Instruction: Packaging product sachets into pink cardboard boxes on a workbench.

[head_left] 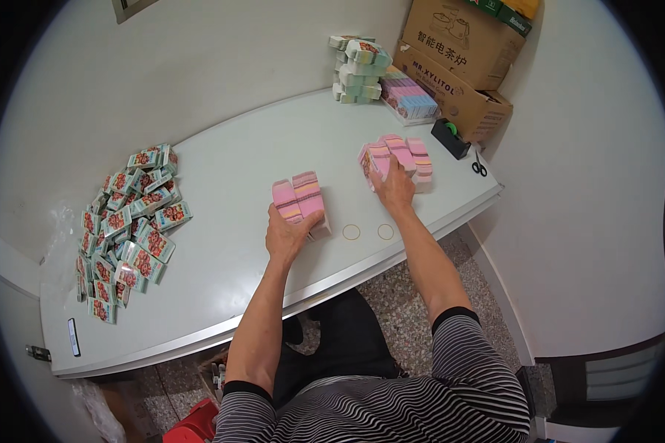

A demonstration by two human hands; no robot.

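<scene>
Two pink stacks (298, 193) of thin, flat pieces with dark and yellow stripes stand side by side near the table's middle. My left hand (288, 235) is closed around their near end, thumb on the right side and fingers on the left. Farther right is another group of pink stacks (399, 150), about three, with one standing slightly apart on the right. My right hand (396, 190) grips this group from its near side; the palm hides part of it. A thin rubber band (352, 232) lies between my hands, and a second rubber band (386, 232) lies just right of it.
A heap of small green-and-red packets (129, 232) covers the left side, near a phone (74, 337). At the back stand pale green stacks (360, 70), a box of coloured packs (408, 96) and brown cartons (451, 88). A tape dispenser (451, 139) and scissors (479, 165) lie right.
</scene>
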